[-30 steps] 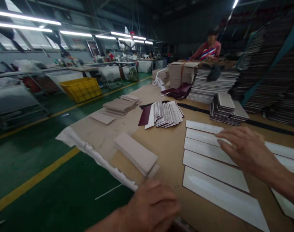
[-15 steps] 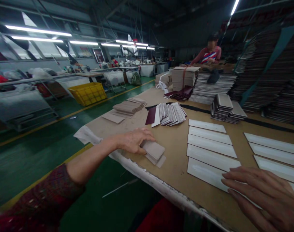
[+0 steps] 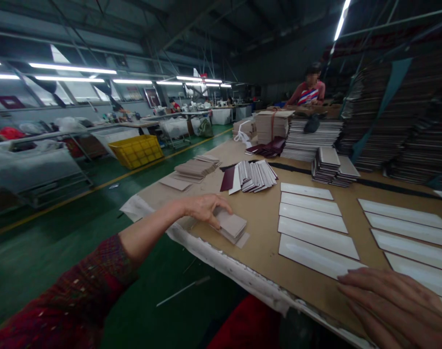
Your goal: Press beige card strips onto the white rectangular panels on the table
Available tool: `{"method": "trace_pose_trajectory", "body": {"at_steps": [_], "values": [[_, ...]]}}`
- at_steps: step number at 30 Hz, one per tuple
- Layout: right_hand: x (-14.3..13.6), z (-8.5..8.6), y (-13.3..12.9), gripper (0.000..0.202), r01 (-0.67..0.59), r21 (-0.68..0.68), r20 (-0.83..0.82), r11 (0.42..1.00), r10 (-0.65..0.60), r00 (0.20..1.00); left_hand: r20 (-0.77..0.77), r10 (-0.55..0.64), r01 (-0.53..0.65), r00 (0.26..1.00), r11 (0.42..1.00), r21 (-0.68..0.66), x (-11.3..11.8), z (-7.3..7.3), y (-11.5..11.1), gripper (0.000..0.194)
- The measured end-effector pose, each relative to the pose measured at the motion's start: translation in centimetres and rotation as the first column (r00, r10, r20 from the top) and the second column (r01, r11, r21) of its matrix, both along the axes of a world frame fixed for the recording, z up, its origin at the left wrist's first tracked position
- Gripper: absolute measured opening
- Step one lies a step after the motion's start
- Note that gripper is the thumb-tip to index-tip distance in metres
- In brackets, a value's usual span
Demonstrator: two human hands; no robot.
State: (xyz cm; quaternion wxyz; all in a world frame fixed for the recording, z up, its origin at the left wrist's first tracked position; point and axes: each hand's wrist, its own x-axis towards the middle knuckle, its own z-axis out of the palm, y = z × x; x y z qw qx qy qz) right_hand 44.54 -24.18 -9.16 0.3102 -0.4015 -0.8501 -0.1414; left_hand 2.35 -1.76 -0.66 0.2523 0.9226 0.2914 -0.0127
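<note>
Head view: left hand (image 3: 205,209) is grasping the grey card stack (image 3: 233,224) from its far-left end, thumb bracing one long edge, fingers spanning toward the other. Stack is lying flat near the table's (image 3: 262,252) edge, left of the white strips (image 3: 317,257); a bottom card is poking out at the near end. Right hand (image 3: 393,303) is not clenching: fingers are extending flat over the right end of the nearest strip. Its palm side is hiding from view, so can't tell if it's touching. Cards are looking light, stiff, dry, not very slippery; corners are probably the weak spot. Stack is appearing loose, so layers are likely wanting to shear. Best hold: pinching across both long edges, mid-length, catching the stray bottom card too.
</note>
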Motion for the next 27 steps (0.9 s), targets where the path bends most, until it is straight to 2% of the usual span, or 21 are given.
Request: {"method": "trace_pose_trajectory", "body": {"at_steps": [3, 7, 10, 14, 17, 20, 24, 27], "values": [[-0.6, 0.4, -0.2, 0.035, -0.038, 0.094, 0.176, 0.995, 0.021, 0.984, 0.023, 0.009, -0.008, 1.0, 1.0, -0.014, 0.0, 0.2, 0.1, 0.049], [-1.6, 1.0, -0.1, 0.032, -0.055, 0.148, 0.138, 0.987, 0.034, 0.99, -0.004, 0.041, -0.041, 0.999, 0.999, -0.012, -0.1, 0.3, 0.2, 0.05], [-2.1, 1.3, 0.1, 0.03, -0.044, 0.133, 0.118, 0.99, 0.028, 0.993, -0.039, 0.09, -0.09, 0.995, 0.996, 0.018, -0.3, 0.5, 0.0, 0.052], [-3.0, 2.3, 0.1, 0.028, -0.049, 0.14, 0.081, 0.989, 0.038, 0.996, -0.026, 0.157, -0.154, 0.987, 0.983, 0.097, 0.1, 1.9, -1.3, 0.051], [-4.7, 3.9, -0.3, 0.029, -0.046, 0.16, 0.02, 0.986, 0.044, 0.999, 0.014, 0.114, -0.113, 0.993, 0.958, 0.264, 2.0, 3.5, -3.8, 0.046], [-7.1, 5.4, -0.8, 0.036, 0.053, 0.071, -0.05, 0.996, -0.049, 0.998, 0.069, -0.009, -0.015, 0.998, 0.938, 0.346, 5.0, 4.2, -7.3, 0.043], [-9.5, 5.5, -1.0, 0.047, 0.114, -0.077, -0.046, 0.99, -0.118, 0.992, 0.149, -0.156, 0.11, 0.976, 0.955, 0.275, 9.0, 2.8, -11.1, 0.042], [-9.8, 4.8, -1.2, 0.044, 0.114, -0.157, -0.001, 0.981, -0.116, 0.993, 0.196, -0.199, 0.154, 0.96, 0.963, 0.224, 11.1, 1.4, -12.5, 0.043]]}}
